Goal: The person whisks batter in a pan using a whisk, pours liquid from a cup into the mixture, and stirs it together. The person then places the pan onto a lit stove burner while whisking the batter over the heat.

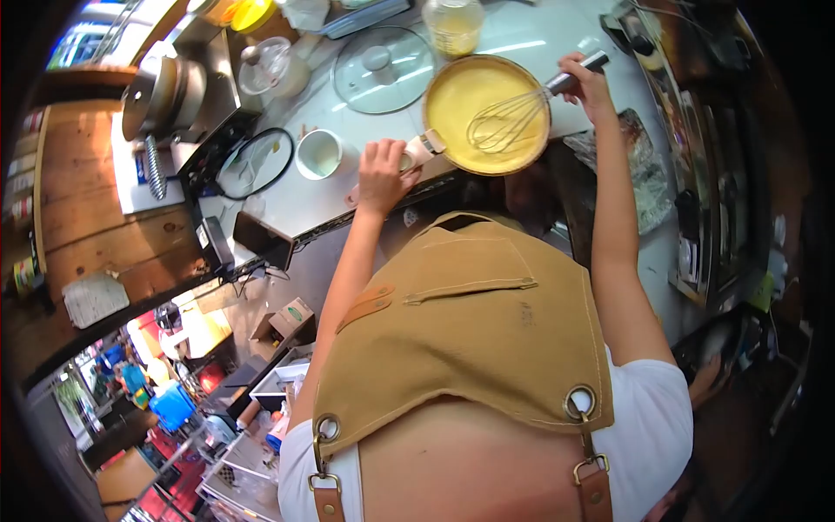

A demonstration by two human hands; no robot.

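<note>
My right hand [591,85] is closed around the dark handle of a metal wire whisk [515,120]. The whisk's wires rest in yellow liquid [458,87] that fills a wide round bowl [489,171] near the counter's front edge. On the bowl's left, my left hand [385,177] grips a pale pink-and-white carton [423,147], tilted with its end against the bowl's rim. I cannot make out anything flowing from it. Left of that hand stands a white cup [322,155] with some pale contents.
A glass lid [376,70] lies behind the bowl, beside a clear jug [454,28] of yellowish liquid. Further left are a clear plastic container [275,68], a black-rimmed round item [254,163] and stacked pans [163,97]. Crumpled clear plastic [639,170] sits at right.
</note>
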